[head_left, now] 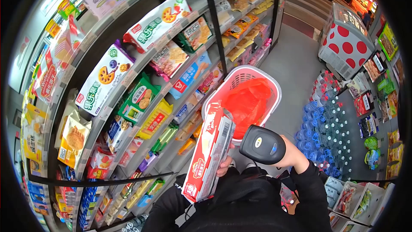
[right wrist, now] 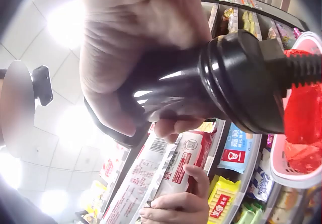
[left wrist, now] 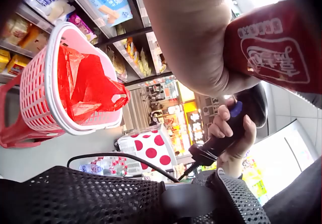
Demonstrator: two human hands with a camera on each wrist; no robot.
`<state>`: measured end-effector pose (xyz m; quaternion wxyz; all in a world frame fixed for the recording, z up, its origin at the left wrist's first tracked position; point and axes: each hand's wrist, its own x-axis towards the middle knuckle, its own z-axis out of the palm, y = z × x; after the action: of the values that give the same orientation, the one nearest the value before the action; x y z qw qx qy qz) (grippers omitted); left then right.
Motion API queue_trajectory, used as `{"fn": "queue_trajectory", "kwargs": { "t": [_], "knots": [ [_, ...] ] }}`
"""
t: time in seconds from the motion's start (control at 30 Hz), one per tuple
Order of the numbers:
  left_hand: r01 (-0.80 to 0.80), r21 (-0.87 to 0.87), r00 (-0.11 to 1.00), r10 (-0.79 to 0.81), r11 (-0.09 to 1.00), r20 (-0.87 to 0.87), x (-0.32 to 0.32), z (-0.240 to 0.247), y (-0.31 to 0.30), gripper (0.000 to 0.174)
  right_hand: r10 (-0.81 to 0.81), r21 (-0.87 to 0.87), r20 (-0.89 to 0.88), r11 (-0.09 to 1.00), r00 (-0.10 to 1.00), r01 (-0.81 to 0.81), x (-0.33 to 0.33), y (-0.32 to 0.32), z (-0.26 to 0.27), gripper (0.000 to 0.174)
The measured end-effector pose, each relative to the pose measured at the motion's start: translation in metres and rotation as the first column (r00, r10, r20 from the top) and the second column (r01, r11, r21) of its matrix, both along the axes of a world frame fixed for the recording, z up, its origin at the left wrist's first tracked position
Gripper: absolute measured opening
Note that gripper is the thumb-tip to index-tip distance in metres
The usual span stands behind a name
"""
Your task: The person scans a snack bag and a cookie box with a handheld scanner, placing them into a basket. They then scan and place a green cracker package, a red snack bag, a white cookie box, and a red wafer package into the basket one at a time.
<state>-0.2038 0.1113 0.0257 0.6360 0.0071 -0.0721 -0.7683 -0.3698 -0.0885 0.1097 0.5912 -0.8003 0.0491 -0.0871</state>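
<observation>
My left hand (head_left: 223,166) grips a long red-and-white pack of wafer biscuits (head_left: 201,159) by its side, in front of my body. On the pack, a printed barcode (right wrist: 158,146) shows in the right wrist view. A black handheld barcode scanner (head_left: 262,145) is in my right hand (head_left: 292,154), its fingers wrapped round the handle (right wrist: 166,85). The scanner's head is just right of the pack in the head view. A blue button (left wrist: 236,109) on the scanner lies by the right fingertips in the left wrist view.
Beyond the hands stands a pink basket (head_left: 278,92) holding a red plastic bag (head_left: 253,103), above a red stool (left wrist: 12,121). Shelves of packaged biscuits (head_left: 105,79) curve along the left. Bottled drinks (head_left: 322,120) and a red-dotted freezer (head_left: 343,47) are at the right.
</observation>
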Motion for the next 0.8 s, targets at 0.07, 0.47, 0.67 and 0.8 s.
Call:
{"fn": "queue_trajectory", "kwargs": {
  "t": [0.07,0.47,0.67,0.8],
  "knots": [
    [-0.007,0.017,0.999,0.007,1.000,0.037,0.013,0.007,0.007,0.073,0.026,-0.034,-0.002,0.999,1.000,-0.026,0.014,0.008,0.005,0.043],
    [-0.035,0.009,0.999,0.035,0.999,-0.013,0.061,-0.007,0.044,0.074,0.040,-0.121,0.016,0.992,0.999,-0.038,0.068,0.052,0.005,0.045],
    [0.016,0.026,0.999,-0.015,1.000,-0.028,0.067,-0.014,0.034,0.074,0.014,-0.071,-0.027,0.997,1.000,-0.016,0.074,0.048,0.004,0.044],
    [0.013,0.110,1.000,-0.015,0.994,0.017,0.068,-0.018,0.022,0.069,-0.070,-0.056,-0.092,0.996,0.993,0.065,0.064,0.034,-0.005,0.044]
  ]
}}
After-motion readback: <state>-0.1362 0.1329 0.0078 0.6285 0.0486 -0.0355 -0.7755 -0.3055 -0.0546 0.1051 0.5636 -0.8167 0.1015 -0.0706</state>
